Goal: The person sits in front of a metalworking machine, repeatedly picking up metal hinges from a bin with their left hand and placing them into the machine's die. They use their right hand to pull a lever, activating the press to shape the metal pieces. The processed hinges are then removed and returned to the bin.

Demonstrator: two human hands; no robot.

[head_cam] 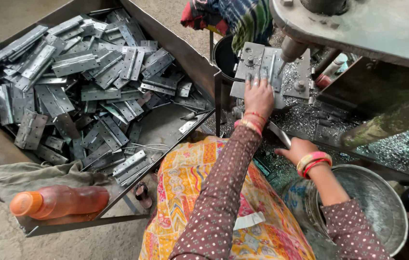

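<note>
a rough concrete floor runs under everything here, and the drill press (358, 29) stands over the grey jig plate (269, 72), which i'll use as my landmark. my left hand (258, 96) lies flat on the near edge of that plate, fingers spread slightly apart and pressing down on a metal hinge (262, 65) seated on it, just beside the drill bit (288, 50). it is a pressing hold, not a pinch. my right hand (297, 150) is below and to the right of the plate, curled toward what looks like a thin metal bar (279, 135); i cannot tell if the fingers have closed round it.

left of the plate, across a black bucket (223, 55), sits the big metal tray (2, 144) heaped with loose hinges (84, 77), with an orange plastic bottle (60, 202) and a cloth (31, 175) at its near corner. right of the plate and nearer me is an empty steel basin (382, 202). metal shavings (387, 144) litter the bench around the plate.

to do this well, i judge the hinge should sit hard against the jig's stops, flat with no swarf beneath it, and my fingertips should stay clear of the bit's path. steady downward pressure matters, since a hinge that lifts or spins could catch.
</note>
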